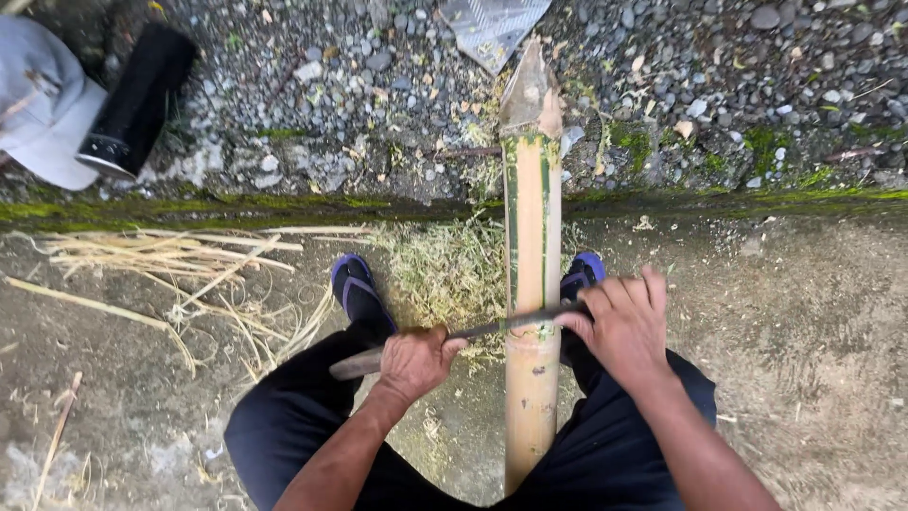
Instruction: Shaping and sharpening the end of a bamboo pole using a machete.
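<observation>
Far upper left of the frame: a grey cap [38, 104], and beside it a black cylinder [137, 99] lying on the gravel [719, 85]; no label readable on either. Below, loose pale bamboo strips [170, 260] scattered over the concrete floor [813, 350]. Left of centre: left hand [414, 364] curled tight around the handle of a long knife [454, 336]. Centre: a bamboo pole [532, 274], running from between the knees up to a pointed tip near the top edge, green skin partly shaved to pale wood, shavings [449, 270] heaped beside it. Probably stiff, hard and fairly light, smooth enough to slip and roll, likely splintery at cut edges; best steadied low on the unshaved stretch. Blade laid crosswise on the pole. Right of centre: right hand [624, 326], fingers bent over the blade's far end, pressing down. Top centre: a grey patterned flat piece [492, 26], angular, partly cut off by the frame.
</observation>
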